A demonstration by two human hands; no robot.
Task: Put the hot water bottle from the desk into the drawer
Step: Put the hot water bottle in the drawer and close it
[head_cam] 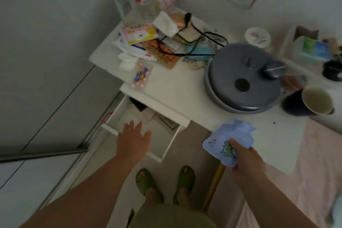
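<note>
Right hand [246, 157] pinching hot water bottle [229, 142], left hand [134, 139] spread over open drawer [164, 155]

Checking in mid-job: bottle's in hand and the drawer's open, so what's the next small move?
Probably carry the hot water bottle, gripped in the right hand at the desk edge, leftward over the open drawer. The left hand hovers open above the drawer front and should clear away.

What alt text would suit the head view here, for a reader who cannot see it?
A person's right hand holds a small blue hot water bottle at the near edge of a cluttered white desk, while the open left hand hovers over the pulled-out white drawer. A grey lidded pot and a dark mug sit on the desk.
</note>
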